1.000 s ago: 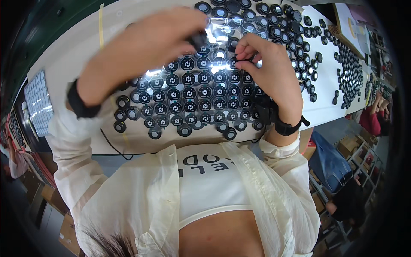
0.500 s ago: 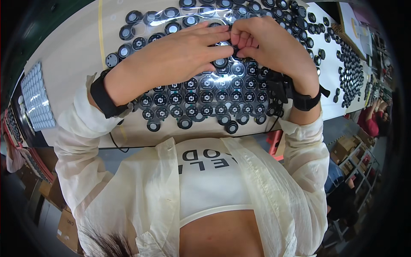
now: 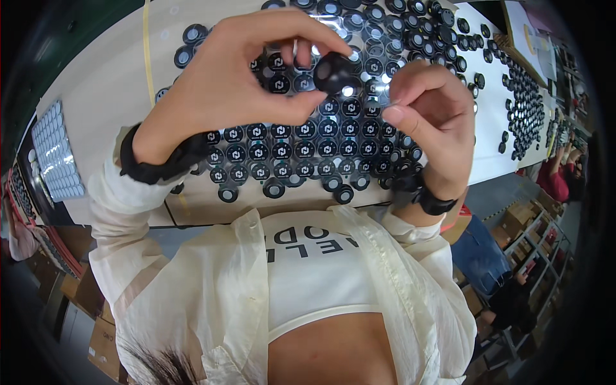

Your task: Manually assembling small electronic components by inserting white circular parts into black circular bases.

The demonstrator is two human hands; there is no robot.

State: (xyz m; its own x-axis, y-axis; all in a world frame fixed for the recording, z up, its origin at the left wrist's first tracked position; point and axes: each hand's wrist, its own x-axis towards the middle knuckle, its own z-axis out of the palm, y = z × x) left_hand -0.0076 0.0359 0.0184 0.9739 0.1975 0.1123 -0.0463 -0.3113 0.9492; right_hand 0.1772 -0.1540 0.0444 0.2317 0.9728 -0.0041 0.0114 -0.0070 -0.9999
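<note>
My left hand holds a small black round device between thumb and forefinger, raised above the table. Its glossy dark side shows, slightly blurred. Close by on its right, my right hand has thumb and forefinger pinched together. Something thin and pale seems to stick out at the fingertips, too small to make out. Under both hands lie tight rows of black round discs with a white mark on top, edged by clear plastic that catches the light.
More black round pieces stand at the far right, with a denser group beyond. A sheet of round pale stickers lies at the left. Yellow tape crosses the table. Cardboard boxes and another person are at the right.
Both hands were close together over the far rows. Now my left hand holds the black device up, and my right hand has moved toward me and right, away from it.
</note>
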